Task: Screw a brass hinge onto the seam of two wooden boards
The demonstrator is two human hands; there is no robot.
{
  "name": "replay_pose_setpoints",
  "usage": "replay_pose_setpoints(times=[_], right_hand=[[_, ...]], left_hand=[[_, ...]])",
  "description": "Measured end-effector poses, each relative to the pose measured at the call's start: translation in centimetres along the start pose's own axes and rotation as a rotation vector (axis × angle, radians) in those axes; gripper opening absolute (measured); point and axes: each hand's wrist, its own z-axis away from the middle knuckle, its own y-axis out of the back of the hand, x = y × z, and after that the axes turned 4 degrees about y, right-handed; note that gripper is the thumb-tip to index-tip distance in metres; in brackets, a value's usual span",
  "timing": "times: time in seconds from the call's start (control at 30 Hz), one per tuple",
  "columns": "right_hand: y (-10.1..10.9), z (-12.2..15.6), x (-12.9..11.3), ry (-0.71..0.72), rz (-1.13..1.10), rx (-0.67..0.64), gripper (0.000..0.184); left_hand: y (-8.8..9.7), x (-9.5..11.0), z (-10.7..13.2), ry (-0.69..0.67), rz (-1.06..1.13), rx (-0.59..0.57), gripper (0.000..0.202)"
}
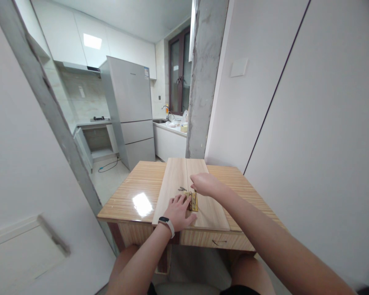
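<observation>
A brass-coloured hinge (194, 204) lies opened out across the seam between two pale wooden boards (175, 172). My left hand (178, 211) rests on it with fingers spread, pressing the hinge's left side and the board; a wristband is on that wrist. My right hand (204, 184) is closed in a fist above the hinge's upper right corner. A thin dark piece seems to come down from its fingers to the hinge, too small to name. Several small dark screws (182, 189) lie loose on the left board, just beyond my left fingertips.
The boards lie on a striped wooden table (132, 184) with a front drawer (218, 241). My legs are under its front edge. Close on the right stands a white wall panel (295, 143). Beyond the table are a grey pillar (204, 82), a fridge (135, 98) and a kitchen counter (172, 141).
</observation>
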Motion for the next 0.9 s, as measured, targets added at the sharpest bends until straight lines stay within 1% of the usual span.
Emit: replay_pose_setpoints(times=[0.1,0.17,0.23,0.33,0.43,0.6,0.73,0.9], right_hand=[[0.09,0.03,0.3,0.087,0.018,0.049,0.014],[0.05,0.03,0.43,0.108,0.011,0.044,0.012],[-0.04,0.03,0.41,0.074,0.008,0.053,0.021],[-0.12,0.05,0.14,-0.02,0.019,0.071,0.04],[-0.03,0.03,-0.16,-0.057,0.021,0.056,0.043],[-0.02,-0.08,-0.21,-0.048,0.031,0.05,0.035],[-0.14,-0.08,-0.04,-0.01,0.054,0.084,0.03],[0.03,0.11,0.27,0.054,0.055,0.062,0.018]], left_hand=[[0.05,0.02,0.02,0.011,-0.002,-0.009,0.07],[0.08,0.04,0.02,0.014,-0.004,-0.011,0.07],[0.1,0.05,0.02,0.012,-0.003,-0.014,0.07],[0.12,0.08,0.02,0.012,0.0,-0.021,0.071],[0.19,0.11,0.03,0.013,0.003,-0.021,0.071],[0.36,0.21,0.05,0.019,0.012,-0.039,0.071],[0.31,0.24,0.03,0.022,0.011,-0.037,0.072],[0.06,0.06,-0.02,0.014,0.005,-0.02,0.071]])
